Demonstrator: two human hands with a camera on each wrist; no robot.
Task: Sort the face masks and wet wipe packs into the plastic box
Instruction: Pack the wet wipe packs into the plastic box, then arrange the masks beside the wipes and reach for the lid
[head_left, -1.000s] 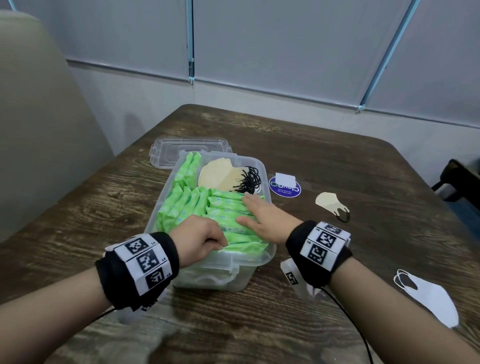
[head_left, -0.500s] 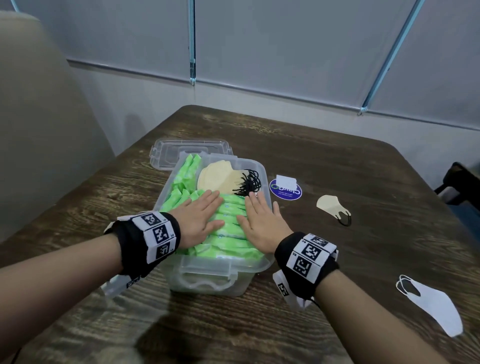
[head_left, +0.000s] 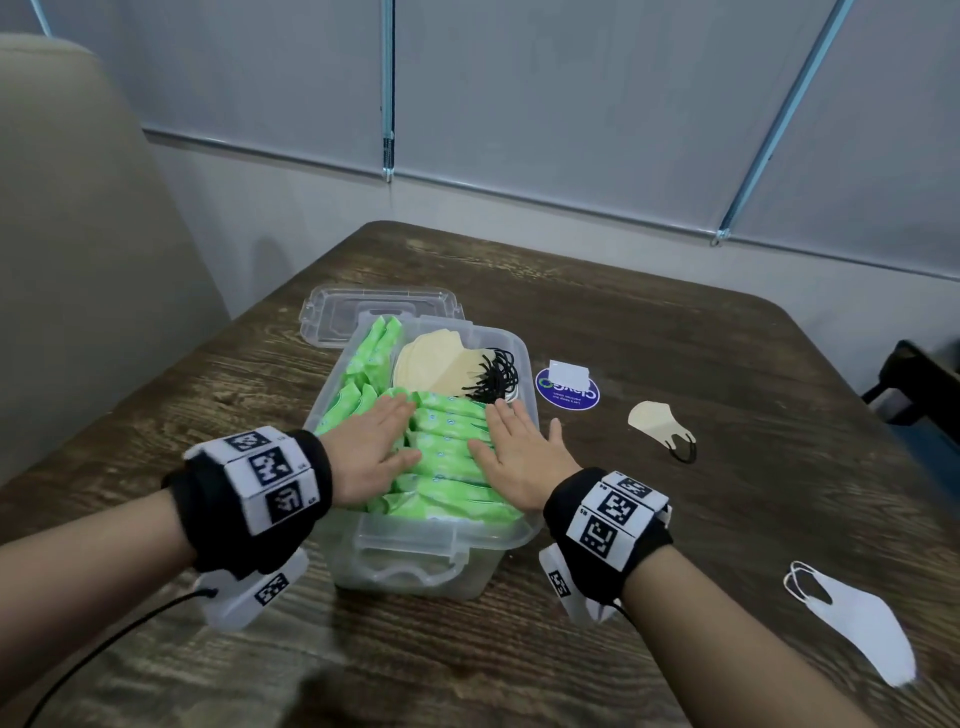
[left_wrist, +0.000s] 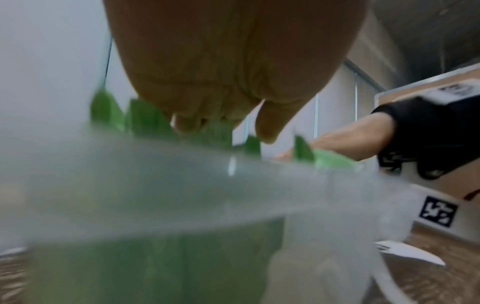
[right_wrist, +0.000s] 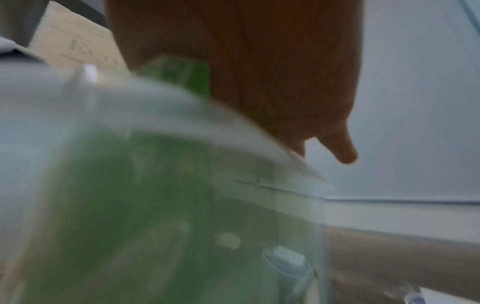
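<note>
A clear plastic box (head_left: 415, 551) stands mid-table, filled with green wet wipe packs (head_left: 447, 441) and, at its far end, beige face masks (head_left: 431, 364) with black ear loops. My left hand (head_left: 376, 447) lies flat on the packs at the box's left side, fingers straight. My right hand (head_left: 511, 447) lies flat on the packs at the right, thumb out over the rim. In both wrist views the palm (left_wrist: 233, 61) (right_wrist: 259, 72) hovers over the blurred box rim and green packs (left_wrist: 145, 117). A beige mask (head_left: 660, 426) and a white mask (head_left: 857, 623) lie on the table to the right.
The box's clear lid (head_left: 379, 312) lies behind it. A round blue sticker (head_left: 567, 389) with a white tab lies right of the box. A beige chair back (head_left: 78, 234) stands at left, and a dark chair (head_left: 919, 395) at the table's right edge.
My left hand uncurled from a fist at the box's near edge and now lies flat on the packs. The right hand turned to lie straight beside it; both have held still since.
</note>
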